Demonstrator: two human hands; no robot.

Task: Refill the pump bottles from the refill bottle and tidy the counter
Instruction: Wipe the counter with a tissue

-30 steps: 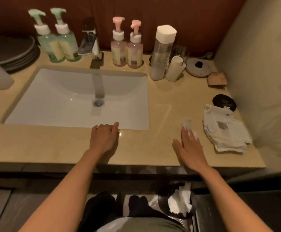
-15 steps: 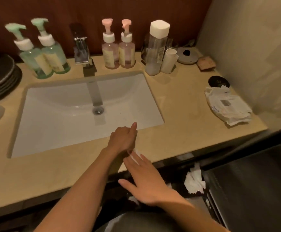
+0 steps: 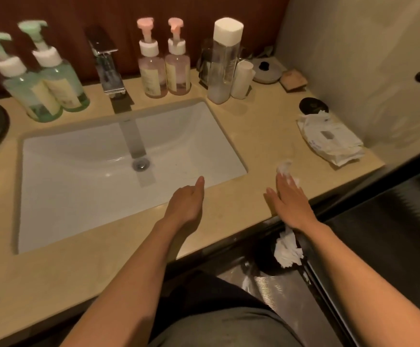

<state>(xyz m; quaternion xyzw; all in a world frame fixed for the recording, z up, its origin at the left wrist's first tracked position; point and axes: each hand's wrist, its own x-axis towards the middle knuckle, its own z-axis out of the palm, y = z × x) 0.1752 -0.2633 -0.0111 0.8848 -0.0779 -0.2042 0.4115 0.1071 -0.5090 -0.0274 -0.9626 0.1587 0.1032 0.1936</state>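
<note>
Pressing the right hand (image 3: 289,201) flat, fingers straight, on a white tissue (image 3: 284,167) on the counter (image 3: 266,136) (no pinching). Resting the left hand (image 3: 186,206) by the sink (image 3: 78,171), fingers curled in, holding nothing. Standing far back by the wall: green pump bottles (image 3: 53,88), pink pump bottles (image 3: 165,71), tall refill bottle (image 3: 222,63).

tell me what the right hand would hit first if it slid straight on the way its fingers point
The small crumpled white tissue at the fingertips of the right hand; it would push that along. Beyond lies beige counter, probably up to the tall clear white-capped bottle.
</note>
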